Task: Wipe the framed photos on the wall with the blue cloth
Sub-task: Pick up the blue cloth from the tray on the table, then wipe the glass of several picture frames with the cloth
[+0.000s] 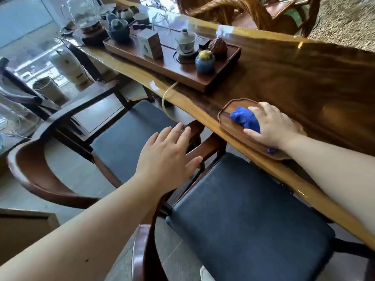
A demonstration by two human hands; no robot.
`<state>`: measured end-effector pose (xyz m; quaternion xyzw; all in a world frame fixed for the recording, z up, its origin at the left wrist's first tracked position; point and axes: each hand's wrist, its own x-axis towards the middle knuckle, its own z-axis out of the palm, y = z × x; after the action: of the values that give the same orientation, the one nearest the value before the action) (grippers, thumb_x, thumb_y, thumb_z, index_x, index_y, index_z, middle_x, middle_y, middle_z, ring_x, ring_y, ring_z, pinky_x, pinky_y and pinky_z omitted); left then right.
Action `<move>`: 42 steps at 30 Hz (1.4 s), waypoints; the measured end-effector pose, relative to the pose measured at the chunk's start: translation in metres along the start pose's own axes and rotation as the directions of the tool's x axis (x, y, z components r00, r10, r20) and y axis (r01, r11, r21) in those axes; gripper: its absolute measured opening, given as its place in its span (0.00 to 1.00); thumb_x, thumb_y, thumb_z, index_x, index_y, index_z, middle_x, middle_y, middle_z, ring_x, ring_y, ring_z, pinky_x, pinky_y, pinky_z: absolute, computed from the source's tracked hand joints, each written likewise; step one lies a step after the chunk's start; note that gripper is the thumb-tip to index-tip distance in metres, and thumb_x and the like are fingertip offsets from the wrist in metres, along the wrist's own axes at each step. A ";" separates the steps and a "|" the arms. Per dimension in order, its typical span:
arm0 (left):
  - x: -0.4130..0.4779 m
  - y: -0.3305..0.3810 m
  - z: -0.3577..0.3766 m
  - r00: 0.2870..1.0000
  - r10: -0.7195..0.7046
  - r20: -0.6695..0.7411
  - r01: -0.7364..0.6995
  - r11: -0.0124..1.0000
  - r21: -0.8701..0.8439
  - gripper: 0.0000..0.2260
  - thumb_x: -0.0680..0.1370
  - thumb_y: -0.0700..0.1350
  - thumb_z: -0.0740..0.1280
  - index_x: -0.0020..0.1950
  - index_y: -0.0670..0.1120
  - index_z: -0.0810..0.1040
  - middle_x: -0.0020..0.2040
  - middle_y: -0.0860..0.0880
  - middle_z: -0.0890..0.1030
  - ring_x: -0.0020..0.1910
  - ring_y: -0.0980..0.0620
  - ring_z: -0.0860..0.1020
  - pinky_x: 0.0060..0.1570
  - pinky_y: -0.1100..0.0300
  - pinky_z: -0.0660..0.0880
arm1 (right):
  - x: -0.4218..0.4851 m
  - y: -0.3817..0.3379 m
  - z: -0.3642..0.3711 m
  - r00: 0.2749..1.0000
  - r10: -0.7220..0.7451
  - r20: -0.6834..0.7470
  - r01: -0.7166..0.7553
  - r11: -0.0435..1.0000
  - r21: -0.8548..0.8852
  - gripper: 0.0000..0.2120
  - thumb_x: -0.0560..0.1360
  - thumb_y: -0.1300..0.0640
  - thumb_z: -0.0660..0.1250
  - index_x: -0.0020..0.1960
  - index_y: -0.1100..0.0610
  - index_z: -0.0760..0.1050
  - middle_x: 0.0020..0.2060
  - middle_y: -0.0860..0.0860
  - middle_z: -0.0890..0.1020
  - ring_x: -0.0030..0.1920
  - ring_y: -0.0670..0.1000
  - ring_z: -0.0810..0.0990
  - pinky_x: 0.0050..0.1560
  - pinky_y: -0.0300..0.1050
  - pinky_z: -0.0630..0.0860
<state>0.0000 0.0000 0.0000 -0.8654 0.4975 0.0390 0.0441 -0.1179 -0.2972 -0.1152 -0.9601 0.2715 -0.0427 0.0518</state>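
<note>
Wooden tea-room furniture fills our view; no wall and no framed photos are in sight. Nearest to us, two armchairs with dark seat cushions (249, 201) are tucked against a long polished slab table (304, 82).

Our left hand (168, 157) hovers above the chair arm with fingers spread wide, holding nothing. Our right hand (272, 124) lies over the blue cloth (244, 118), fingers curling around the bunched fabric. We cannot tell whether the grip is closed yet. The cloth sits in a small scalloped wooden tray (227, 116) at the table's near edge; the tray holds nothing else that we can see.

Risk, as we judge it: the tray lies close to the table edge, so a dragging lift could slide it off onto the seat. A loose grip could also drop the cloth between the chairs.

Farther along, a long dark tea tray (203, 78) carries a lidded white gaiwan (185, 40), a blue jar with a gold lid (205, 61), a small printed box (151, 44) and a knobbly brown ornament (218, 46). A pale hose (168, 98) hangs from its near side. Beyond stand a glass kettle (87, 15) and blurred cups.
</note>
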 end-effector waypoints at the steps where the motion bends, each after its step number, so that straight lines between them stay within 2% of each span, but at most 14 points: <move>1: 0.003 -0.001 0.003 1.000 0.004 0.005 -0.004 1.000 -0.001 0.34 0.78 0.67 0.52 0.79 0.50 0.52 0.80 0.49 0.57 0.77 0.48 0.56 0.74 0.50 0.55 | 0.006 0.001 0.005 1.000 0.016 0.005 -0.016 1.000 0.004 0.35 0.71 0.38 0.64 0.72 0.52 0.61 0.69 0.61 0.65 0.66 0.63 0.67 0.62 0.59 0.69; 4: 0.011 -0.009 0.017 1.000 0.011 -0.004 -0.011 1.000 0.010 0.33 0.78 0.67 0.51 0.79 0.51 0.51 0.80 0.49 0.56 0.77 0.48 0.55 0.75 0.50 0.54 | 0.023 0.001 0.020 0.988 0.097 0.121 -0.096 0.995 -0.018 0.35 0.72 0.37 0.62 0.73 0.49 0.57 0.70 0.61 0.64 0.68 0.63 0.65 0.63 0.58 0.67; 6: 0.013 -0.013 0.025 1.000 0.002 0.002 -0.002 1.000 0.002 0.33 0.78 0.67 0.51 0.79 0.52 0.51 0.80 0.50 0.56 0.77 0.48 0.55 0.75 0.50 0.54 | 0.031 0.000 0.029 0.973 0.139 0.182 -0.136 0.990 -0.031 0.33 0.72 0.38 0.62 0.73 0.48 0.56 0.66 0.60 0.68 0.64 0.62 0.69 0.59 0.57 0.70; 9: 0.010 -0.024 0.033 1.000 -0.014 0.012 0.014 1.000 -0.003 0.34 0.78 0.67 0.50 0.79 0.52 0.51 0.80 0.49 0.56 0.77 0.48 0.55 0.75 0.49 0.54 | 0.038 -0.007 0.028 0.976 0.167 0.142 -0.163 0.986 -0.039 0.25 0.73 0.45 0.63 0.67 0.51 0.62 0.56 0.58 0.75 0.55 0.61 0.74 0.49 0.55 0.75; 11: 0.005 -0.030 0.034 0.999 -0.027 0.020 0.027 1.000 -0.005 0.34 0.78 0.68 0.50 0.79 0.51 0.51 0.80 0.49 0.57 0.77 0.48 0.55 0.75 0.49 0.55 | 0.039 -0.018 0.021 0.981 0.152 0.124 -0.151 0.988 -0.016 0.20 0.73 0.50 0.63 0.63 0.51 0.65 0.52 0.57 0.76 0.50 0.61 0.77 0.43 0.52 0.73; 15: -0.014 -0.044 0.024 0.999 -0.047 0.022 0.047 0.999 0.016 0.35 0.78 0.68 0.49 0.79 0.50 0.52 0.79 0.47 0.58 0.77 0.46 0.57 0.75 0.47 0.57 | 0.027 -0.054 0.000 0.999 -0.025 0.040 0.023 0.998 0.067 0.20 0.71 0.49 0.64 0.62 0.49 0.67 0.48 0.53 0.77 0.45 0.59 0.78 0.39 0.50 0.74; 19: -0.049 -0.072 -0.006 0.994 -0.107 0.000 0.107 0.991 0.078 0.35 0.77 0.68 0.50 0.78 0.48 0.56 0.78 0.46 0.63 0.76 0.45 0.61 0.74 0.46 0.60 | 0.017 -0.120 -0.035 0.966 -0.250 -0.064 0.255 0.961 0.107 0.23 0.68 0.49 0.67 0.63 0.48 0.69 0.49 0.52 0.79 0.46 0.58 0.80 0.37 0.52 0.78; 23: -0.092 -0.109 -0.037 0.981 -0.189 -0.048 0.194 0.971 0.139 0.38 0.74 0.68 0.46 0.78 0.47 0.57 0.77 0.45 0.64 0.75 0.45 0.63 0.73 0.45 0.61 | 0.009 -0.191 -0.073 0.889 -0.428 -0.166 0.450 0.883 0.133 0.26 0.67 0.51 0.68 0.64 0.49 0.69 0.49 0.52 0.79 0.46 0.57 0.81 0.34 0.52 0.79; 26: -0.137 -0.135 -0.065 0.963 -0.245 -0.109 0.261 0.947 0.187 0.37 0.74 0.67 0.50 0.77 0.46 0.62 0.75 0.44 0.68 0.73 0.43 0.67 0.71 0.44 0.65 | -0.003 -0.251 -0.103 0.814 -0.534 -0.228 0.567 0.816 0.113 0.26 0.67 0.51 0.67 0.64 0.50 0.68 0.48 0.54 0.80 0.44 0.58 0.81 0.32 0.51 0.78; 29: -0.189 -0.160 -0.092 0.935 -0.290 -0.205 0.329 0.924 0.197 0.35 0.74 0.65 0.55 0.72 0.43 0.70 0.69 0.41 0.75 0.68 0.40 0.73 0.66 0.42 0.71 | -0.015 -0.317 -0.139 0.740 -0.598 -0.307 0.650 0.753 0.102 0.25 0.66 0.53 0.71 0.62 0.52 0.73 0.43 0.53 0.80 0.37 0.59 0.80 0.27 0.43 0.68; 31: -0.228 -0.176 -0.111 0.911 -0.324 -0.255 0.383 0.895 0.230 0.34 0.74 0.64 0.57 0.72 0.43 0.71 0.69 0.41 0.75 0.67 0.39 0.73 0.66 0.41 0.71 | -0.025 -0.363 -0.161 0.673 -0.649 -0.356 0.719 0.686 0.109 0.24 0.66 0.54 0.71 0.62 0.52 0.73 0.43 0.53 0.79 0.37 0.58 0.80 0.28 0.41 0.65; 37: -0.353 -0.216 -0.164 0.811 -0.436 -0.389 0.562 0.764 0.315 0.32 0.76 0.62 0.56 0.72 0.41 0.69 0.69 0.37 0.73 0.67 0.33 0.72 0.64 0.37 0.70 | -0.070 -0.499 -0.221 0.509 -0.735 -0.448 0.853 0.500 0.149 0.26 0.67 0.49 0.64 0.65 0.46 0.71 0.43 0.51 0.78 0.36 0.57 0.78 0.27 0.46 0.73; 42: -0.450 -0.233 -0.201 0.721 -0.524 -0.454 0.687 0.626 0.368 0.33 0.75 0.62 0.59 0.71 0.41 0.69 0.70 0.38 0.73 0.67 0.34 0.71 0.64 0.37 0.70 | -0.113 -0.598 -0.262 0.371 -0.764 -0.528 0.925 0.355 0.135 0.28 0.66 0.48 0.66 0.66 0.45 0.71 0.45 0.51 0.79 0.38 0.58 0.80 0.28 0.43 0.71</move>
<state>-0.0198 0.4792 0.2580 -0.9329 0.1643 -0.2455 0.2061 0.0669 0.2490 0.2114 -0.8928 -0.2880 -0.3023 0.1690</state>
